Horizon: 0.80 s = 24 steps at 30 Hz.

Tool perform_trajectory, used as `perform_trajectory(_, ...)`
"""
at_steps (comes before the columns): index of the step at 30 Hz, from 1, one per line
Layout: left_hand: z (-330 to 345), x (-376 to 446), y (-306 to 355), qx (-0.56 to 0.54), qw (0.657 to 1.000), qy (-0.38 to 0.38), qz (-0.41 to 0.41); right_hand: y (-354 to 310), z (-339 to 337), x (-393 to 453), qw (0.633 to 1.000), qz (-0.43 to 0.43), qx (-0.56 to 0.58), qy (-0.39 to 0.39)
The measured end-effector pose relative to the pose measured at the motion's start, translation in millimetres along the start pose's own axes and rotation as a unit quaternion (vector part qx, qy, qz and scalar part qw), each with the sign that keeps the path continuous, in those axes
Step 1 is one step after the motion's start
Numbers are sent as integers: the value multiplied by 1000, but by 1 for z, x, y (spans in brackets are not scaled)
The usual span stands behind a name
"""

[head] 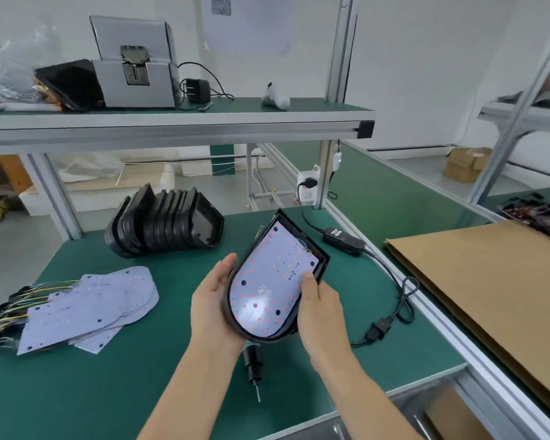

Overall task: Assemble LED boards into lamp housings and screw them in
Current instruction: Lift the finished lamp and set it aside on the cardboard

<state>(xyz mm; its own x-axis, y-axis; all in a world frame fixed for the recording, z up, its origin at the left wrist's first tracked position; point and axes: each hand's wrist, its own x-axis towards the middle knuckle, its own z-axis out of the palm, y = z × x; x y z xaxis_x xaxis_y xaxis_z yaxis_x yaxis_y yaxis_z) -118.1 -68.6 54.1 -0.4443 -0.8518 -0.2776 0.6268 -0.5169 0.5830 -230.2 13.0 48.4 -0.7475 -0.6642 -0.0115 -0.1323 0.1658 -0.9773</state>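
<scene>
Green desk (115,376). Nested empty housings (164,222) at the back and loose LED boards (86,308) at left: most units left. Housing in hand (323,260), above the desk, has its board (269,281) seated; unscrewed, I judge. Left hand (211,308) cups its edge; right hand (323,315) grips, thumb pressing board. Screwdriver (253,365) lies beneath.

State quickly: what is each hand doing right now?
Left hand: grips the lamp housing.
Right hand: grips the housing, thumb on the LED board.
</scene>
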Motion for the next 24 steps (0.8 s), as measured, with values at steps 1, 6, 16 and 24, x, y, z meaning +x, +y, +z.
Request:
perform_trajectory(1,7,1,-9,29,999,-15,-9,2,-13,7,1000,-11,-20,7)
perform_trajectory(6,51,7,-63,240,967,-67,-46,19,-89,40,988,-33,-134,68)
perform_trajectory(16,145,57,-172,324,924,-166,-115,48,-203,113,968,45,-90,229)
perform_trajectory(24,199,85,-260,297,924,-177,-164,84,-281,147,963,146,85,212)
